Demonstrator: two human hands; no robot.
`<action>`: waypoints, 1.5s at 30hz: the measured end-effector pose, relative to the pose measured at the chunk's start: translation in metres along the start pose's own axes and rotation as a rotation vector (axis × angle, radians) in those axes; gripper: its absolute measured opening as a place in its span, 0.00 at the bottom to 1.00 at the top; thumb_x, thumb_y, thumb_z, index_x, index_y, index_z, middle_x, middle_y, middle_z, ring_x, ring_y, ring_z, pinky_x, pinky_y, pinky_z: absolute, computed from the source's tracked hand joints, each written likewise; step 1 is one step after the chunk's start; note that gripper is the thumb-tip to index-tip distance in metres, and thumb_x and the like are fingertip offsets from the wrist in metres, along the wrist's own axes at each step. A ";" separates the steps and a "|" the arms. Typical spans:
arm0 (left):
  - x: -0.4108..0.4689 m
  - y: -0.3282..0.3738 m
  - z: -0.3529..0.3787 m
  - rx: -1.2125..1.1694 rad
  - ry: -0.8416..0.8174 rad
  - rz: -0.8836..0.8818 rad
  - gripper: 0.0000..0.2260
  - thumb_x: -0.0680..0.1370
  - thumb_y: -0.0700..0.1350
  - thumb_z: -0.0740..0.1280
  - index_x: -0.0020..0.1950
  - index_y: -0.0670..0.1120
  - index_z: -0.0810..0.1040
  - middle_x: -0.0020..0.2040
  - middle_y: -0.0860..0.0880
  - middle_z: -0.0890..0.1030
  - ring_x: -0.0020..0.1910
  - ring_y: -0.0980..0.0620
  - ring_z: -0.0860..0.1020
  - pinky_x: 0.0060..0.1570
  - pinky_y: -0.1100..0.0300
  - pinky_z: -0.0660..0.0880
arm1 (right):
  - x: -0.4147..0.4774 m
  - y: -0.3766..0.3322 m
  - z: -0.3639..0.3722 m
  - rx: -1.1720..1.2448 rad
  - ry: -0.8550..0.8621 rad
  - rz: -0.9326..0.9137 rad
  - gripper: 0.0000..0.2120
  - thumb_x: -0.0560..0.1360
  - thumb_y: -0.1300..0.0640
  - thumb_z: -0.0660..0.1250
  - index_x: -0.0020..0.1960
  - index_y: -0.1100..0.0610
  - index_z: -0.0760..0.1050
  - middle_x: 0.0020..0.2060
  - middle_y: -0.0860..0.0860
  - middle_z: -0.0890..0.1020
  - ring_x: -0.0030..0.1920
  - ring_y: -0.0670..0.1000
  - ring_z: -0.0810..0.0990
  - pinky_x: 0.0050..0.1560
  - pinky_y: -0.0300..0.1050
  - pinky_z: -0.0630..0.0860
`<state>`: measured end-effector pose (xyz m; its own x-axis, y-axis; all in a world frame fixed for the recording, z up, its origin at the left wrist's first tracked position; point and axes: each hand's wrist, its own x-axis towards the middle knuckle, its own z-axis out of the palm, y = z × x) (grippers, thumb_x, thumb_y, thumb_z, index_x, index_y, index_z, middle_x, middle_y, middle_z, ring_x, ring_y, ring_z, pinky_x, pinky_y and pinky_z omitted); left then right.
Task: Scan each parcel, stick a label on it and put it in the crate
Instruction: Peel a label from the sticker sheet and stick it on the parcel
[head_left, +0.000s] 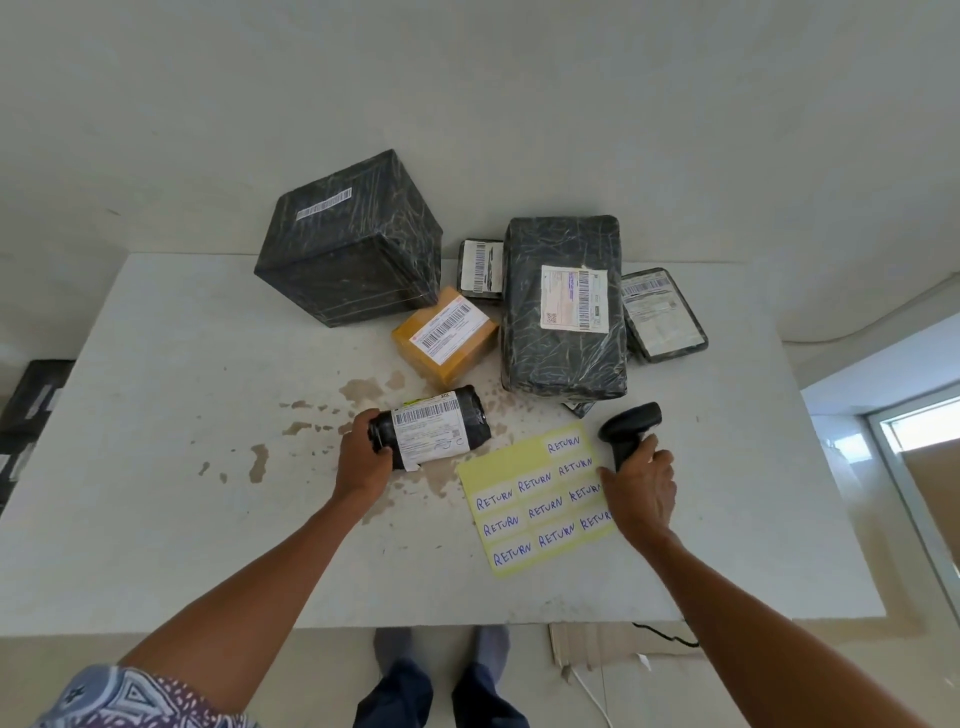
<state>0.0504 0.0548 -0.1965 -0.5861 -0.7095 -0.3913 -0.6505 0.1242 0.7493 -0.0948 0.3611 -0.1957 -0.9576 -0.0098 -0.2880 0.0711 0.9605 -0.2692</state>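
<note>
Both forearms reach out over the stained white bench. Left hand has its fingers wrapped round the end of a black cylindrical parcel lying on its side, barcode label up. Right hand grips the handle of a black scanner, partly covering a yellow sheet of RETURN labels. Beyond lie a small yellow box, a flat black parcel and a large black cube parcel.
</note>
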 end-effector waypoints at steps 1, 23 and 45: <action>-0.002 0.000 0.001 0.012 0.003 0.004 0.28 0.75 0.26 0.60 0.73 0.44 0.67 0.66 0.40 0.75 0.62 0.42 0.76 0.54 0.55 0.78 | -0.008 -0.005 0.002 -0.021 0.062 -0.004 0.37 0.74 0.53 0.71 0.74 0.65 0.57 0.62 0.64 0.69 0.59 0.65 0.71 0.60 0.59 0.70; -0.047 0.026 0.118 0.834 -0.273 0.529 0.26 0.76 0.54 0.70 0.70 0.46 0.68 0.63 0.46 0.72 0.62 0.46 0.71 0.61 0.53 0.70 | -0.045 -0.029 0.064 -0.017 -0.057 -0.471 0.25 0.77 0.51 0.69 0.71 0.58 0.69 0.67 0.53 0.72 0.63 0.55 0.70 0.63 0.48 0.72; -0.025 0.040 0.126 0.626 -0.382 0.368 0.18 0.73 0.51 0.75 0.58 0.48 0.74 0.59 0.48 0.75 0.62 0.46 0.71 0.63 0.52 0.66 | -0.041 -0.021 0.074 0.079 -0.028 -0.480 0.25 0.76 0.50 0.70 0.69 0.56 0.70 0.66 0.51 0.73 0.63 0.53 0.70 0.64 0.46 0.72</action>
<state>-0.0213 0.1651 -0.2239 -0.8651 -0.2769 -0.4182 -0.4675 0.7473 0.4722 -0.0364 0.3206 -0.2465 -0.8797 -0.4550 -0.1382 -0.3549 0.8217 -0.4459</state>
